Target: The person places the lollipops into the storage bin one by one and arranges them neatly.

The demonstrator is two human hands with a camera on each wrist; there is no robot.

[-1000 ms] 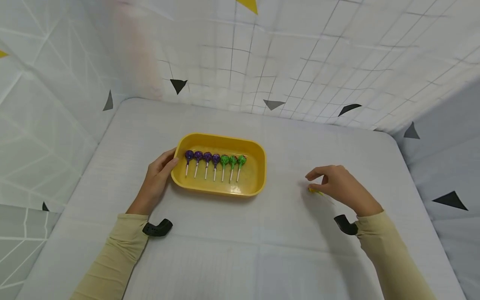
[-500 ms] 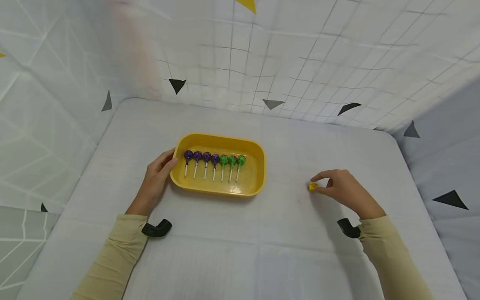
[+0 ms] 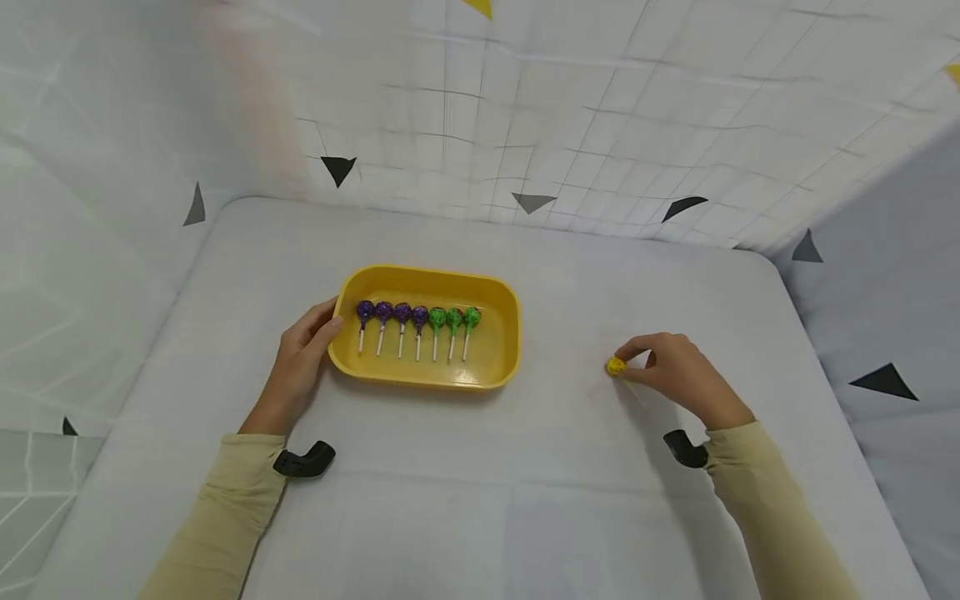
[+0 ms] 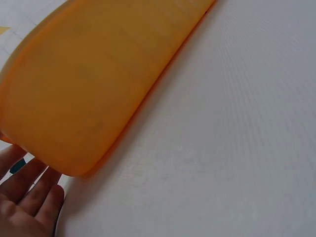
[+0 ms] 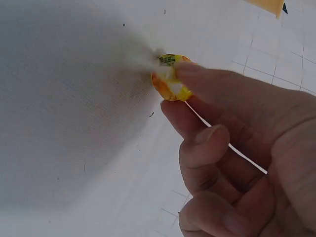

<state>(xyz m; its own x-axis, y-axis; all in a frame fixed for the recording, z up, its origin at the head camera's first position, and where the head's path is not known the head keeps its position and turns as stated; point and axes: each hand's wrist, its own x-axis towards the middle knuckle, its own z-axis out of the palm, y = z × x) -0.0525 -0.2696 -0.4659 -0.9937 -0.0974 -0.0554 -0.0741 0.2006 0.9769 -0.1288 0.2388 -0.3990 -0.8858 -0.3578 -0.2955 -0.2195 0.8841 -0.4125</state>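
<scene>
On the left, a yellow tray (image 3: 491, 375) holds a row of lollipops, several with purple wrappers (image 3: 402, 312) and 3 with green wrappers (image 3: 454, 317), white sticks toward the person. My left hand (image 3: 300, 358) grips the tray's left end, thumb at the rim. In the left wrist view its fingers (image 4: 34, 190) lie against the outer wall of the tray (image 4: 89, 89). Out to the right, my right hand (image 3: 678, 373) pinches the head of a yellow-wrapped lollipop (image 3: 615, 367) between thumb and index finger. Close up, the lollipop's wrapper (image 5: 175, 91) shows yellow, orange and green.
A white-covered table (image 3: 480, 517) lies under both hands. White sheets with grid lines and dark triangles (image 3: 534, 202) rise behind and at the sides. Each wrist carries a black curved device (image 3: 306, 460).
My right thumb and index finger have closed on the yellow lollipop, which lay on the table one second ago, and turned its head. The left hand stays at the tray; the head view has shifted slightly.
</scene>
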